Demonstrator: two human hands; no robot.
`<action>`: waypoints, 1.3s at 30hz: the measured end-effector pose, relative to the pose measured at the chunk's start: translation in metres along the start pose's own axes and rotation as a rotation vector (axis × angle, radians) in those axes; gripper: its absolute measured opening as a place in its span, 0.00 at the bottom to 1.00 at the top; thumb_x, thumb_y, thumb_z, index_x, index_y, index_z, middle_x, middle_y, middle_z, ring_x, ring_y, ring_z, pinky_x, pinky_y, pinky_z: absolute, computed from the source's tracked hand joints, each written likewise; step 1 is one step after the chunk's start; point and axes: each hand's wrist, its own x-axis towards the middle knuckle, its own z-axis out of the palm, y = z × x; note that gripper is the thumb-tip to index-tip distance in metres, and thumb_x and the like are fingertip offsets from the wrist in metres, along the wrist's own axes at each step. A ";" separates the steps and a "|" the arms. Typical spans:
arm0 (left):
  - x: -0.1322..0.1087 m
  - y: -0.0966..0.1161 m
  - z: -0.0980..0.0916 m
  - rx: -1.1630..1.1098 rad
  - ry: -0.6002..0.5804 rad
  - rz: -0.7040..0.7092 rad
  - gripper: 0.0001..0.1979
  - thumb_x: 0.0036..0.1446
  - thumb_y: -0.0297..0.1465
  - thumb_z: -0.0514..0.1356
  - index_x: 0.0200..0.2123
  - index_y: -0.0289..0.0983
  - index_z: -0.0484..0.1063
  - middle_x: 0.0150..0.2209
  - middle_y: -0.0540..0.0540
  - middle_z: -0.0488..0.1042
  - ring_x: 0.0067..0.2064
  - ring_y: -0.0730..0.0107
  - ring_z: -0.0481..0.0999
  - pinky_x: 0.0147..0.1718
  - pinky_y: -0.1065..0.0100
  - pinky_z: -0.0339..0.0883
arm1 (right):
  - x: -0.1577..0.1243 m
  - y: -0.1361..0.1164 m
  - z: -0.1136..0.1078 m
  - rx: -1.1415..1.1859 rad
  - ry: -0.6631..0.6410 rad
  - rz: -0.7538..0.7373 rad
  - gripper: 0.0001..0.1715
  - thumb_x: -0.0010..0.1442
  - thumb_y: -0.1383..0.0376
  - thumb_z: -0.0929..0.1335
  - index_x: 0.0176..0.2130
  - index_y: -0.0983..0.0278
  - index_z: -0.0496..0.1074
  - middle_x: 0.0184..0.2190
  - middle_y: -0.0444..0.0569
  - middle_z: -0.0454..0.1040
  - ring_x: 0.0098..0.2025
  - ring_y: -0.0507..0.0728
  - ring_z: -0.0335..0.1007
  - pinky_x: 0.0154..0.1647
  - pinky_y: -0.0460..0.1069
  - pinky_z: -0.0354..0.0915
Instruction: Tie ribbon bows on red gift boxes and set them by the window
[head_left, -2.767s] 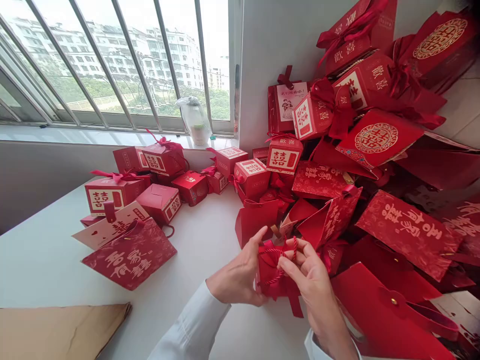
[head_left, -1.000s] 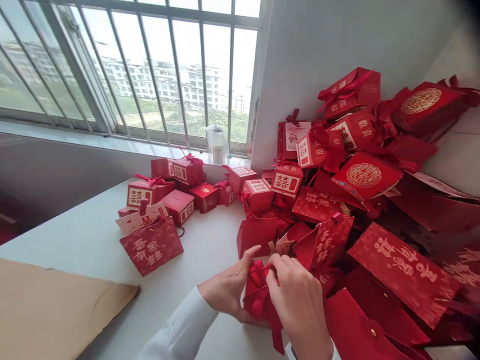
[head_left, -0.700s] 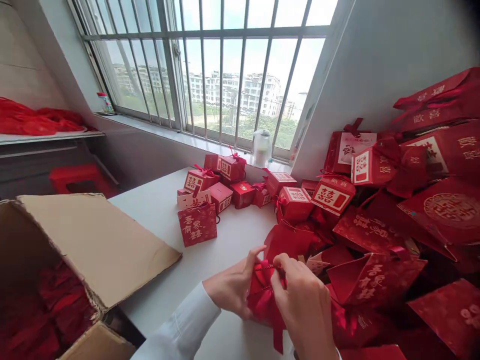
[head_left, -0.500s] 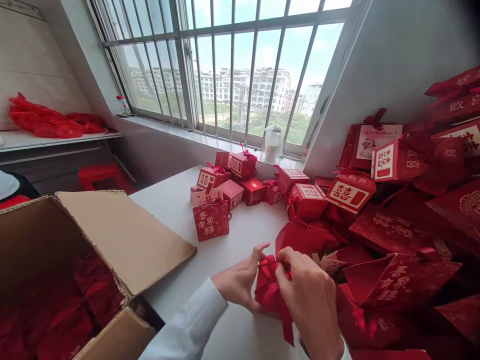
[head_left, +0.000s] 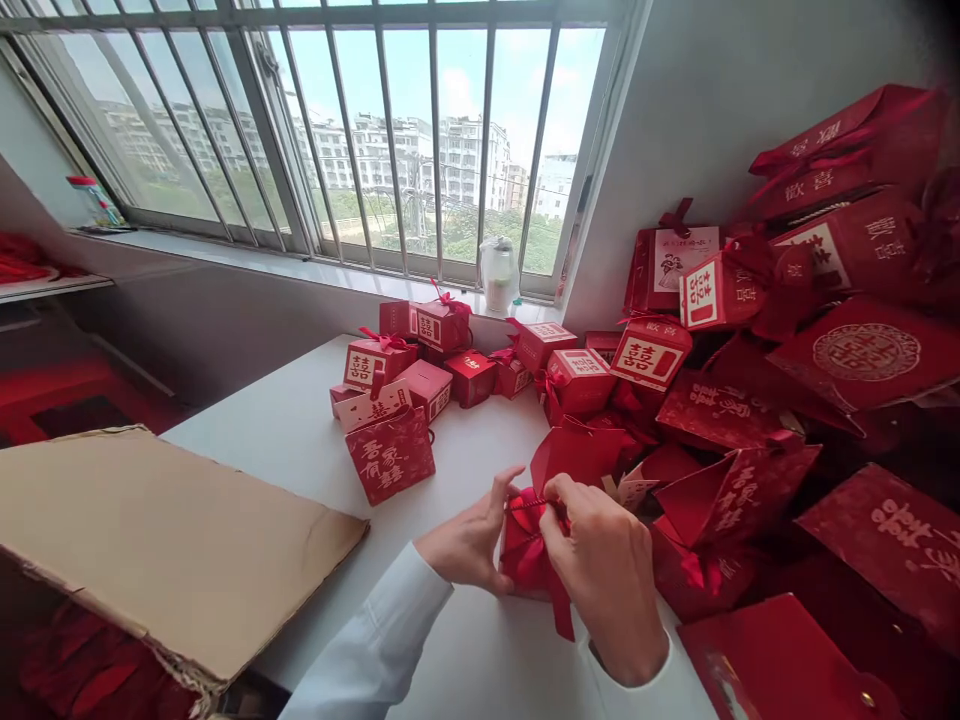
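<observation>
Both of my hands hold a small red gift box (head_left: 525, 555) with a red cord and ribbon, low at the middle of the white table (head_left: 300, 440). My left hand (head_left: 469, 540) cups its left side, thumb raised toward the cord. My right hand (head_left: 604, 575) covers the right side, fingers pinched on the cord at the top. A red ribbon tail hangs below the box. White sleeves cover both wrists.
A heap of red boxes and bags (head_left: 787, 380) fills the right side against the wall. Small red boxes (head_left: 442, 350) and a flat red bag (head_left: 390, 455) lie by the barred window. An open cardboard carton (head_left: 157, 540) with red items stands at the left.
The view swung left to the carton and partly back. My hands stayed on the same red box, and the fingers closed in on the cord at its top.
</observation>
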 end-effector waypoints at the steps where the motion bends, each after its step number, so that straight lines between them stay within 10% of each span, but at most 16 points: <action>1: 0.001 -0.002 -0.001 -0.015 -0.011 -0.009 0.62 0.35 0.29 0.69 0.65 0.41 0.29 0.53 0.37 0.60 0.56 0.52 0.64 0.54 0.53 0.58 | 0.000 0.001 0.000 0.011 -0.015 0.016 0.08 0.55 0.73 0.65 0.30 0.61 0.70 0.24 0.41 0.73 0.28 0.52 0.69 0.25 0.46 0.48; 13: 0.007 -0.014 -0.003 -0.136 -0.037 0.006 0.65 0.33 0.39 0.73 0.65 0.43 0.31 0.62 0.30 0.45 0.63 0.45 0.52 0.56 0.45 0.54 | 0.006 0.006 -0.002 0.039 -0.091 0.181 0.07 0.58 0.69 0.64 0.33 0.58 0.71 0.28 0.40 0.75 0.31 0.53 0.73 0.27 0.46 0.52; 39: 0.005 -0.009 0.007 -0.083 0.039 0.025 0.64 0.33 0.40 0.73 0.64 0.44 0.32 0.52 0.37 0.61 0.55 0.51 0.63 0.51 0.51 0.62 | 0.006 0.004 0.002 0.060 -0.030 0.159 0.08 0.56 0.68 0.64 0.32 0.58 0.72 0.25 0.40 0.75 0.29 0.53 0.72 0.27 0.46 0.52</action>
